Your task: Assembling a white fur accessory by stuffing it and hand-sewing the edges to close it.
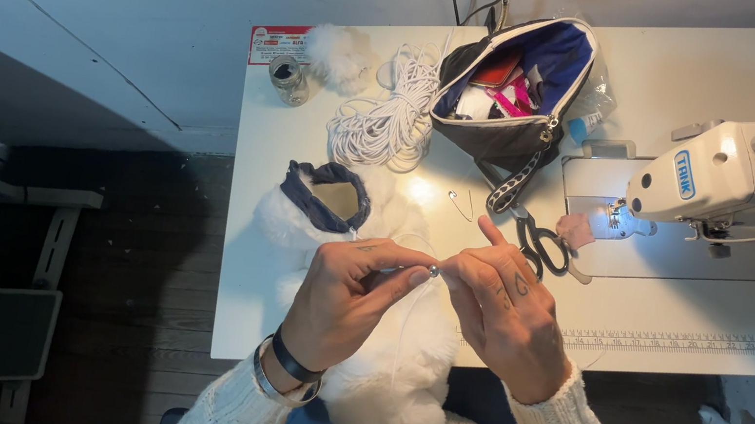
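Observation:
My left hand (344,299) and my right hand (504,307) meet above a white furry garment (394,372) with a dark blue collar (325,197). Between the fingertips of both hands sits a small shiny metal piece (433,271), pinched from each side. A thin white cord (411,320) hangs from it over the fur. The garment lies on the white table (242,262) and drapes into my lap.
Black-handled scissors (540,245) and a safety pin (458,202) lie just beyond my hands. A bundle of white cord (389,117), an open dark pouch (513,88), a small glass jar (289,79) and a fluffy white pompom (341,54) sit farther back. A white sewing machine (746,180) stands at right.

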